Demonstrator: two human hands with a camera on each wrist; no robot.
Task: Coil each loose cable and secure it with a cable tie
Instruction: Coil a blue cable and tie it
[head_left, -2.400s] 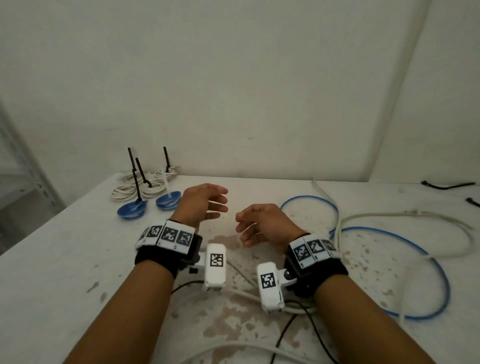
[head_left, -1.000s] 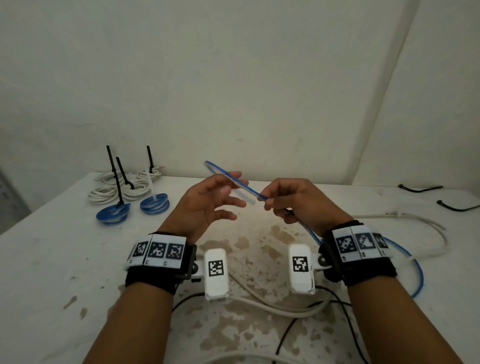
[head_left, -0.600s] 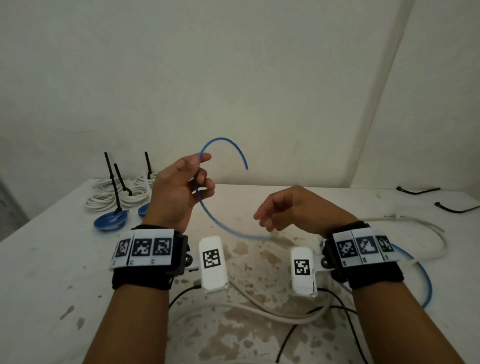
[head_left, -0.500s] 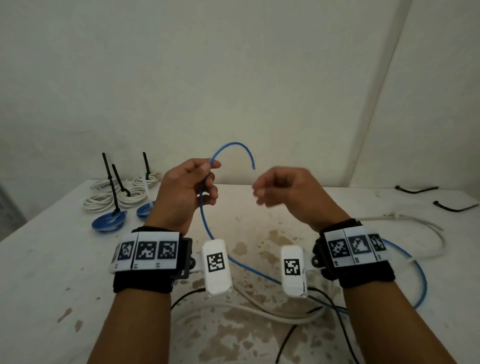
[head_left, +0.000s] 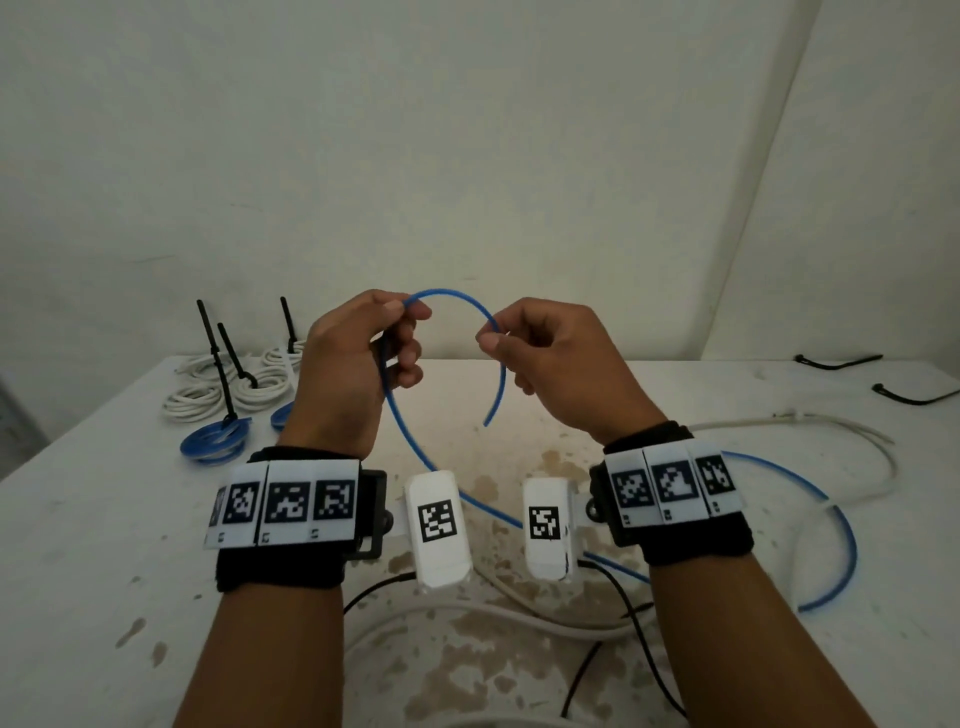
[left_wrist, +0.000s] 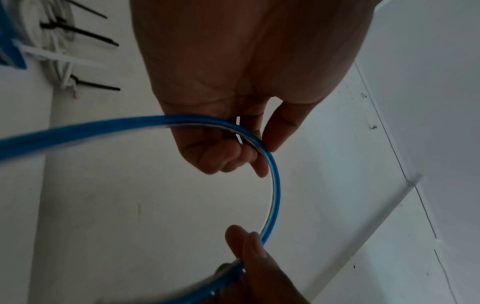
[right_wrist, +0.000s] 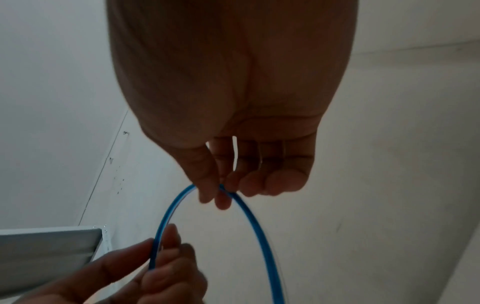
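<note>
Two bare white walls (head_left: 467, 156) corner behind stained white table (head_left: 104, 545).

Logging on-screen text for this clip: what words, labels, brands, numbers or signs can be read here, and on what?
No readable words, brands or numbers in any view.
Wristbands: black-and-white square code markers only; tiny marks beneath are too small to read.
White wrist camera housings: one code marker each, no text.

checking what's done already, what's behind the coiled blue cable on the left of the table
Behind the tied blue cable coil lie coiled white cables bound with black cable ties. The left hand covers most of a second blue coil and whatever lies behind it.
</note>
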